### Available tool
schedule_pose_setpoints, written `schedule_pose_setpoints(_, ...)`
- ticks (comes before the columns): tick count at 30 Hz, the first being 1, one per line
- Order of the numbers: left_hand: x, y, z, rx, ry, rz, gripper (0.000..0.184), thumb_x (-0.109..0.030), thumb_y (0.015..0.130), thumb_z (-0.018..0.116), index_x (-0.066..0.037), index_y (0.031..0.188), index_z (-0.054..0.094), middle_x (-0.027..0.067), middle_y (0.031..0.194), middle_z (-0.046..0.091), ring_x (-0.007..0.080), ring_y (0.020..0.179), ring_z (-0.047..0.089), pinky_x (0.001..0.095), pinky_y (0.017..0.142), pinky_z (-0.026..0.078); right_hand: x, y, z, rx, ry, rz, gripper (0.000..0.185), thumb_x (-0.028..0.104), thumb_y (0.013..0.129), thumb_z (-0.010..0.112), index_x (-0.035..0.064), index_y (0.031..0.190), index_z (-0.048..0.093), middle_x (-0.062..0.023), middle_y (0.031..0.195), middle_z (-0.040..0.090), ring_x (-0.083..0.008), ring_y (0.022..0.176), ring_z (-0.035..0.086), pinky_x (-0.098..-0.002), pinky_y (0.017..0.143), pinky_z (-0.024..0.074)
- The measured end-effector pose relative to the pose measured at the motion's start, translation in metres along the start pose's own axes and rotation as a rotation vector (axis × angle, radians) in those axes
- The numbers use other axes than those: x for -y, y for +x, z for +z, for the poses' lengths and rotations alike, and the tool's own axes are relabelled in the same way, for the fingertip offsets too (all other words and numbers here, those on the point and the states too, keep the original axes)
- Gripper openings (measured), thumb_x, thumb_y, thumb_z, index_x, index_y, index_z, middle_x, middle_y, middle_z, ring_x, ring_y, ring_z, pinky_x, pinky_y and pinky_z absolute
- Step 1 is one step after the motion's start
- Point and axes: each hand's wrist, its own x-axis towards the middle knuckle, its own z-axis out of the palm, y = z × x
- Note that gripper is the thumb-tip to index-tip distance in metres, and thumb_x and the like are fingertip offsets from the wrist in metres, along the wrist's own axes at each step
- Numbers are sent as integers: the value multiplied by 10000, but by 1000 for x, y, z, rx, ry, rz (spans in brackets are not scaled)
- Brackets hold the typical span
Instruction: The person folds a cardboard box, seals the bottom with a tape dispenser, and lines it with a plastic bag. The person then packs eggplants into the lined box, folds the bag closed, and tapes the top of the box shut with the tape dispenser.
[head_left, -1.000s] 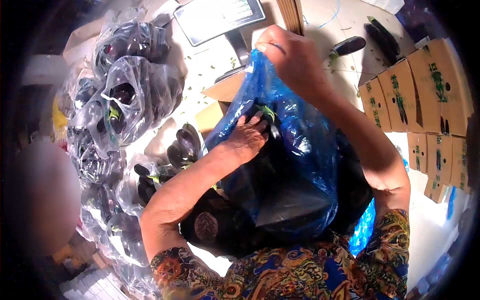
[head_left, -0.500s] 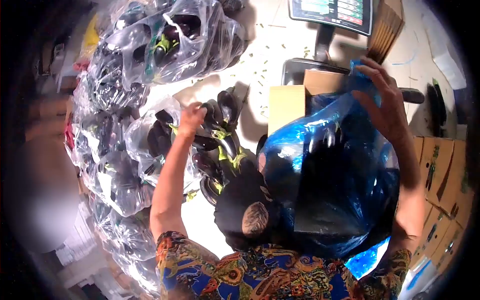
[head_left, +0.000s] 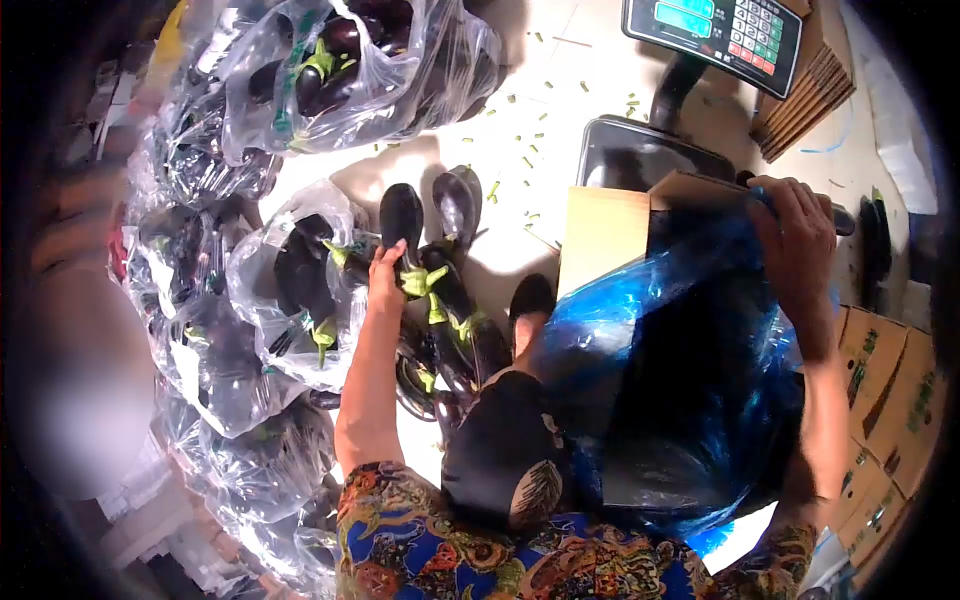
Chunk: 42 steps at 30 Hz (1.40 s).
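On the floor, my left hand (head_left: pixel 387 275) grips a dark eggplant (head_left: pixel 401 215) near its green stem end, beside a loose pile of eggplants (head_left: pixel 455 290). My right hand (head_left: pixel 800 225) is closed on the top edge of a blue plastic bag (head_left: pixel 600 325). The bag lines an open cardboard box (head_left: pixel 604 230) in front of my body. Dark shadow hides most of what lies inside the bag. Just left of my left hand, a clear plastic bag (head_left: pixel 262 285) holds more eggplants.
A scale with a keypad display (head_left: pixel 715 35) stands behind the box. Filled clear bags (head_left: pixel 225 360) line the left side. Folded cartons (head_left: pixel 885 400) lie at the right, near a few eggplants (head_left: pixel 876 245). Green scraps dot the floor. My foot (head_left: pixel 530 335) is beside the box.
My left hand has left the blue bag, moved left to the pile and taken hold of an eggplant. My right hand still holds the bag's edge, now lower. The view has shifted left.
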Motion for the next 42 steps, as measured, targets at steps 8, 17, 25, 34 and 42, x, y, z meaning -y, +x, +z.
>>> schedule_pose_setpoints(8,-79,-130,39,680,-339,-56,704,-509,896,560,70,1280,449,234,1117,597,248,758,578,321,616,505,-14,-7,14,-81,-59,-46,329,209,862,645,130,1175,576,-96,1108,627,-297,1050,587,-432,883,425)
schedule_pose_setpoints(17,-220,-276,153,1177,744,370,914,-213,583,814,-6,1391,440,154,1306,556,270,1192,549,372,1049,386,-14,-5,10,-20,12,24,292,381,924,549,116,1002,642,-126,905,678,-284,888,655,-454,854,457)
schedule_pose_setpoints(25,-135,-357,255,1718,1747,1478,609,-125,649,727,-24,1224,554,118,1041,609,298,926,590,404,824,452,-16,-14,22,-263,15,-87,167,250,780,685,125,874,628,-59,768,621,-250,792,612,-425,775,424)
schedule_pose_setpoints(34,-27,-304,335,2010,1491,1556,440,-121,697,632,-112,1137,639,67,1044,626,285,1084,530,439,930,409,-16,-16,31,-519,95,-187,156,163,709,678,129,849,616,-11,717,569,-204,702,553,-363,673,368)
schedule_pose_setpoints(42,-5,-291,274,1851,1104,1877,182,-206,722,566,-102,859,627,89,932,528,254,987,527,384,809,442,-20,-15,30,-487,70,-191,145,121,711,665,126,846,614,-24,714,563,-212,703,552,-370,671,371)
